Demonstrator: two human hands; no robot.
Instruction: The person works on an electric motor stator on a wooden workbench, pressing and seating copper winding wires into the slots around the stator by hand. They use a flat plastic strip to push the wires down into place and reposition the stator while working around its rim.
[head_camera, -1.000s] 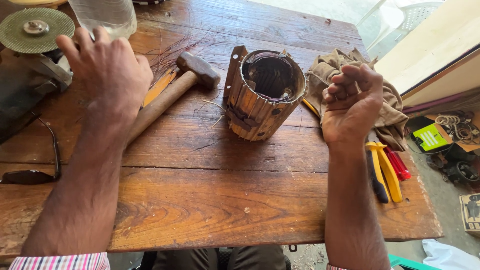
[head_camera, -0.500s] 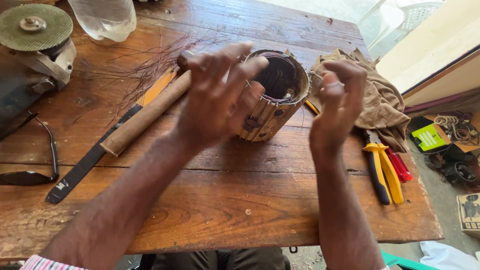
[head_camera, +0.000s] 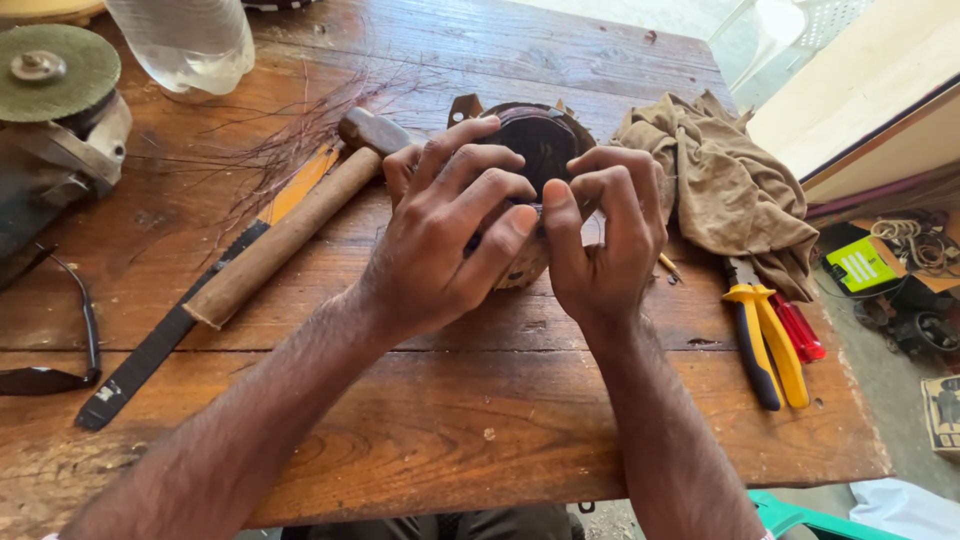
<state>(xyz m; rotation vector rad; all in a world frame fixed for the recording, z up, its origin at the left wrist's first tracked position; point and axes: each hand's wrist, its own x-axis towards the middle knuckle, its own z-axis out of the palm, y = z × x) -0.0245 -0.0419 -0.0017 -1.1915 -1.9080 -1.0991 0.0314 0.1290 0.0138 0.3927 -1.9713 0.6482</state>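
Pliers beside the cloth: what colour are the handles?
Yellow, on the pliers lying at the table's right edge; the head view shows them plainly.

Worn, scratched wooden table (head_camera: 420, 440), matt wooden hammer handle (head_camera: 275, 245), crumpled tan cloth (head_camera: 720, 180), glossy yellow plastic plier grips (head_camera: 765, 345)

A: Table (head_camera: 480, 440) centre?
B: Round motor core (head_camera: 540, 140), left hand (head_camera: 440, 240) and right hand (head_camera: 600, 245) on its near side, touching it.
A: Left of that?
B: Hammer (head_camera: 290, 230) lying on a saw blade (head_camera: 170, 335); grinder (head_camera: 60, 110) and bottle (head_camera: 185, 40) beyond, far-left.
A: Right?
B: Rag (head_camera: 720, 180) just beside the core, pliers (head_camera: 760, 340) in front of it, screwdriver (head_camera: 797, 328) touching them.
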